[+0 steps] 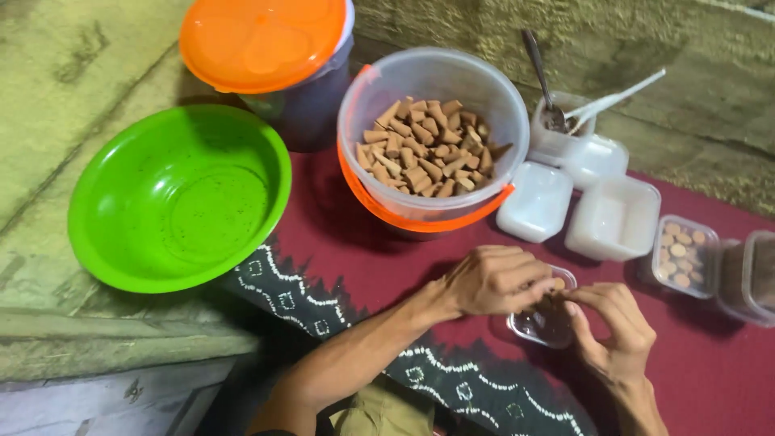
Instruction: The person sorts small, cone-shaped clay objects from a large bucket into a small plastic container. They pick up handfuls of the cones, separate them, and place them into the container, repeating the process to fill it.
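Head view: left hand (494, 281) and right hand (615, 333) both curl, fingertips pinching into small clear box (545, 323) on red cloth (339, 234). Behind: clear bucket (433, 141) of tan cones, empty green bowl (179, 198), white lidded boxes (577, 202).

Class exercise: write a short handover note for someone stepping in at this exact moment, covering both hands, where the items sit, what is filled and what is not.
Left hand and right hand: both at a small clear box, fingers over it; grip unclear.
Big tub of brown cones behind them.
Done: one small box on the right holds cones upright.
Left: the box in hand looks partly filled; white tubs look unfilled.
Green bowl: no cones inside.
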